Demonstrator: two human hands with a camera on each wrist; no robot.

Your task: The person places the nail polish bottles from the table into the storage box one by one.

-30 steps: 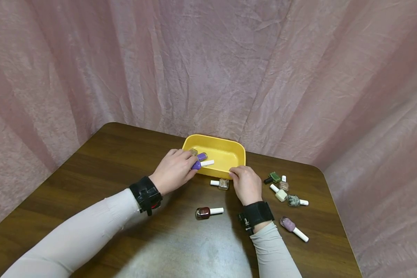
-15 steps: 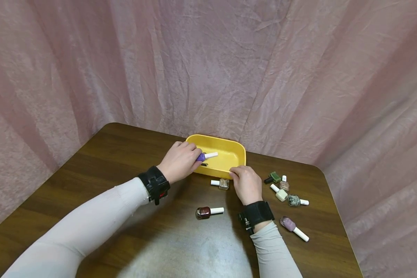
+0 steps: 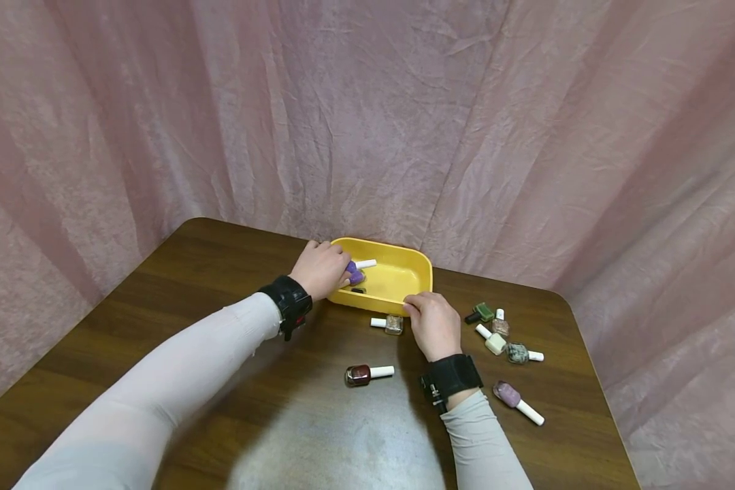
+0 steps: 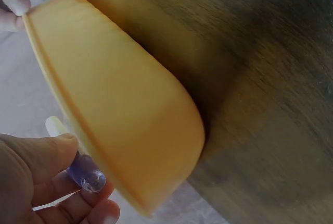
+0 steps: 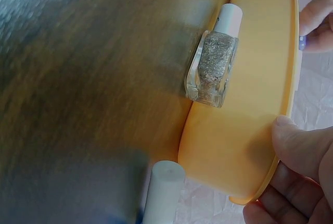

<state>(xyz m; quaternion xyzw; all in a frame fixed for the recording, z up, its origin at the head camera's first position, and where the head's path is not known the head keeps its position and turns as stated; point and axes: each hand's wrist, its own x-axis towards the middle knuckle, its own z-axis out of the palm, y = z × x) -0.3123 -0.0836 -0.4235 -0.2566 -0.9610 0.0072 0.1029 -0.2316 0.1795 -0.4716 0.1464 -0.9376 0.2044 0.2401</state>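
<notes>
My left hand [image 3: 321,270] is over the left end of a yellow plastic bin [image 3: 398,255]. Between its thumb and fingers it holds a purple nail polish bottle [image 4: 83,174] with a white cap. A second purple bottle [image 3: 356,278] shows just below the held one in the head view, and a small dark cap [image 3: 358,290] lies in the bin; my fingers hide the rest there. My right hand [image 3: 436,325] pinches the bin's front right rim. Close before the bin's front wall lies a glitter nail polish bottle [image 5: 216,62] with a white cap.
A dark red nail polish bottle [image 3: 358,375] lies mid-table. Right of my right hand are a green bottle [image 3: 484,312], a glitter one [image 3: 500,327], a pale one [image 3: 495,344], a speckled grey one [image 3: 517,353] and a mauve one [image 3: 507,395]. A pink curtain [image 3: 367,122] hangs behind the table.
My left hand has moved forward and slightly right along the bin's left end, carrying the purple bottle deeper over the bin. My right hand has stayed on the rim.
</notes>
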